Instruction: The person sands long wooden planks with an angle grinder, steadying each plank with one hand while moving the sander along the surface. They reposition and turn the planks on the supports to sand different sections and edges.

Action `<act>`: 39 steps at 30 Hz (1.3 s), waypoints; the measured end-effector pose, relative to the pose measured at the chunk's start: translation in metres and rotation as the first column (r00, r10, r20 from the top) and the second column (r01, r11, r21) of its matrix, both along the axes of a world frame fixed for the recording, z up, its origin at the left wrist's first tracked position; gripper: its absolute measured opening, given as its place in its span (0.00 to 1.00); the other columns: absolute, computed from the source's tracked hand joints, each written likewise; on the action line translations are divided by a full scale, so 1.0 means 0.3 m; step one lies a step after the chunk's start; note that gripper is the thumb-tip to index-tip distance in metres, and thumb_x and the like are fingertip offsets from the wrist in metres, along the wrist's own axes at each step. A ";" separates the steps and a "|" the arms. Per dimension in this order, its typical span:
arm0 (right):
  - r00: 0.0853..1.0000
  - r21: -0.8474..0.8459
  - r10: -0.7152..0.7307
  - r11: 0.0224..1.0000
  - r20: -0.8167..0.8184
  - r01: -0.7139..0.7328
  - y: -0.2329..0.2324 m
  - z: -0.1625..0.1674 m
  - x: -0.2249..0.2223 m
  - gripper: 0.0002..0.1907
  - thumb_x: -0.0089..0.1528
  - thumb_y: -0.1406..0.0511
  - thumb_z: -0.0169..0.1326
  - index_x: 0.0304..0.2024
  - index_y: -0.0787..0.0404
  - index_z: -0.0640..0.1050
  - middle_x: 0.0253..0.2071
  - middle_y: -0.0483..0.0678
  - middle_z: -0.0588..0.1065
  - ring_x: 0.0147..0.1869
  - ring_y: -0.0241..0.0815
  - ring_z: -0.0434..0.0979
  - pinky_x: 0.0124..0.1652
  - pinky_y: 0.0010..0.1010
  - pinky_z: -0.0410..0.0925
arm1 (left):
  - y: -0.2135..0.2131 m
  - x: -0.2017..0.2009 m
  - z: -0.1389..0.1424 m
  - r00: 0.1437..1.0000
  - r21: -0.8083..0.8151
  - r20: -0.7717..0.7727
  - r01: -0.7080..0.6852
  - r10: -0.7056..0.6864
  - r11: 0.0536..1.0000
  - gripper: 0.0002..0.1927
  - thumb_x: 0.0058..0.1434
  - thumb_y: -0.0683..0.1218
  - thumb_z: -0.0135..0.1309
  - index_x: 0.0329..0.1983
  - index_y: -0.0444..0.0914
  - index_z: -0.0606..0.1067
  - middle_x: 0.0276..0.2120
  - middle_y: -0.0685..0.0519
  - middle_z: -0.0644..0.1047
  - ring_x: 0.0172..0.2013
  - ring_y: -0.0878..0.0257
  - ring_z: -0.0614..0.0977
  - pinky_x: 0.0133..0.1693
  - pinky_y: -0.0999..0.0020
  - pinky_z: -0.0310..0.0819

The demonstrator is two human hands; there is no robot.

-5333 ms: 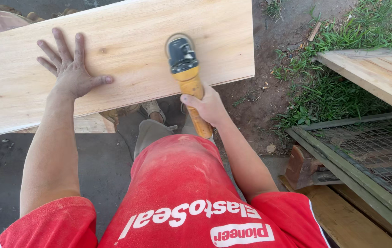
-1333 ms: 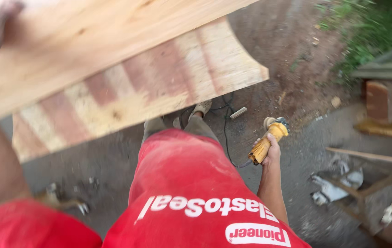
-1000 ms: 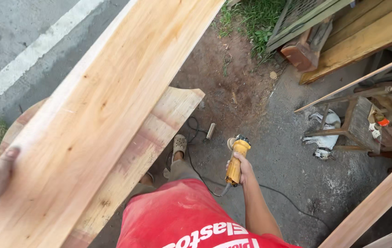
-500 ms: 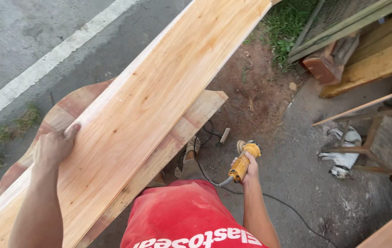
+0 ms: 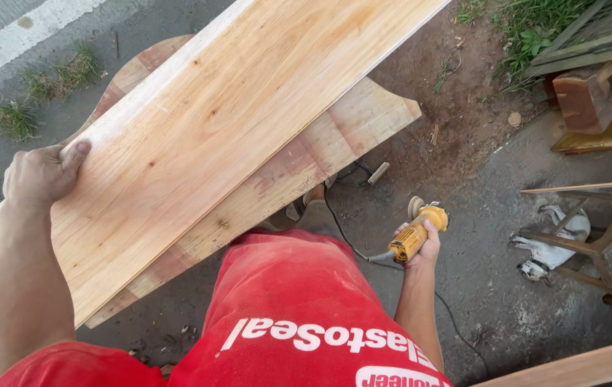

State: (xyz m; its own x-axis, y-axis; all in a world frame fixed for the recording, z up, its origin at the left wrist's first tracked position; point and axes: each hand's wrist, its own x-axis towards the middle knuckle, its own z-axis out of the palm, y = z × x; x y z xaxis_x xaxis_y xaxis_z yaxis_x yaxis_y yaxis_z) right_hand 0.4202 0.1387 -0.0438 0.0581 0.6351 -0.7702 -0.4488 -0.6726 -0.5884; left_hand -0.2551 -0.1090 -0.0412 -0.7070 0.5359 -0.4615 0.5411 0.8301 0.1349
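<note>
Soft, even daylight; sharp focus, no glare.

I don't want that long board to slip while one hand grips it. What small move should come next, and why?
Probably lower the light wooden board flat onto the reddish striped panel beneath it. Only the left hand grips its far edge, and it lies askew across the panel, running out of frame. The right hand is busy holding the yellow grinder down at the side, so it cannot help steady it.

left hand [image 5: 42, 174] grips plank [image 5: 234, 122] edge | right hand [image 5: 421, 247] holds yellow grinder [image 5: 417, 233]
</note>
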 end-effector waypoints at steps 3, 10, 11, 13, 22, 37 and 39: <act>1.000 0.017 -0.025 1.000 -0.017 0.026 -0.015 0.010 0.028 0.26 0.65 0.52 0.51 0.55 0.65 0.68 0.38 0.55 0.72 0.39 0.50 0.75 0.40 0.43 0.72 | -0.034 -0.024 -0.007 0.999 -0.048 0.025 -0.023 0.024 0.999 0.34 0.70 0.77 0.42 0.62 0.54 0.80 0.45 0.36 0.82 0.49 0.37 0.80 0.51 0.43 0.74; 0.997 0.174 0.040 0.984 -0.068 -0.028 0.056 0.077 0.029 0.24 0.65 0.53 0.51 0.52 0.65 0.70 0.38 0.55 0.72 0.40 0.50 0.75 0.41 0.43 0.72 | -0.028 -0.015 0.023 0.999 -0.013 0.017 -0.037 0.037 0.999 0.34 0.68 0.73 0.48 0.59 0.44 0.81 0.44 0.35 0.81 0.47 0.36 0.81 0.49 0.44 0.75; 0.998 0.173 0.032 0.985 -0.061 -0.021 0.066 0.089 0.015 0.24 0.64 0.53 0.51 0.52 0.65 0.70 0.37 0.54 0.72 0.39 0.49 0.75 0.41 0.42 0.72 | -0.027 -0.006 0.035 1.000 0.032 -0.013 -0.020 0.021 0.999 0.34 0.68 0.72 0.51 0.58 0.43 0.81 0.43 0.34 0.81 0.46 0.35 0.81 0.47 0.44 0.75; 0.995 0.221 0.067 0.974 -0.072 -0.050 0.077 0.120 -0.003 0.22 0.66 0.54 0.51 0.52 0.65 0.70 0.38 0.54 0.72 0.39 0.49 0.75 0.40 0.42 0.72 | -0.023 0.024 0.066 0.975 0.077 -0.194 0.122 -0.105 0.989 0.31 0.68 0.70 0.54 0.54 0.41 0.83 0.42 0.37 0.81 0.45 0.39 0.82 0.46 0.46 0.76; 0.989 0.218 0.025 0.976 -0.147 0.008 0.084 0.170 -0.072 0.24 0.68 0.52 0.52 0.50 0.67 0.69 0.39 0.55 0.72 0.39 0.47 0.75 0.39 0.41 0.73 | 0.503 0.108 0.174 0.973 0.431 -0.188 0.207 -0.136 0.878 0.24 0.70 0.59 0.58 0.61 0.39 0.79 0.59 0.39 0.74 0.58 0.44 0.74 0.53 0.47 0.71; 0.917 0.363 0.261 0.921 -0.302 -0.143 0.425 0.191 0.123 0.26 0.56 0.65 0.57 0.56 0.65 0.70 0.45 0.54 0.74 0.48 0.52 0.77 0.50 0.49 0.72 | 0.980 0.515 0.096 0.998 0.262 -0.035 0.054 -0.047 0.964 0.45 0.49 0.60 0.70 0.70 0.45 0.69 0.63 0.40 0.67 0.65 0.39 0.63 0.66 0.47 0.57; 0.883 0.409 0.363 0.884 -0.297 -0.226 0.555 0.174 0.151 0.27 0.55 0.65 0.57 0.57 0.65 0.70 0.44 0.54 0.74 0.46 0.52 0.77 0.49 0.49 0.73 | 1.019 0.630 0.116 0.987 0.273 -0.154 0.089 -0.048 0.958 0.44 0.49 0.58 0.71 0.69 0.45 0.70 0.64 0.38 0.66 0.64 0.37 0.62 0.64 0.46 0.56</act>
State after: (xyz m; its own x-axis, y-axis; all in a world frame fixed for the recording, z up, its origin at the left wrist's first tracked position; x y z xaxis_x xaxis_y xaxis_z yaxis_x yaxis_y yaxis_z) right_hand 0.4654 0.3052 0.0086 -0.4088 0.8090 -0.4223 -0.4858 -0.5846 -0.6497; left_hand -0.0662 0.1969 -0.0065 -0.7120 0.6781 -0.1824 0.6264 0.7307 0.2715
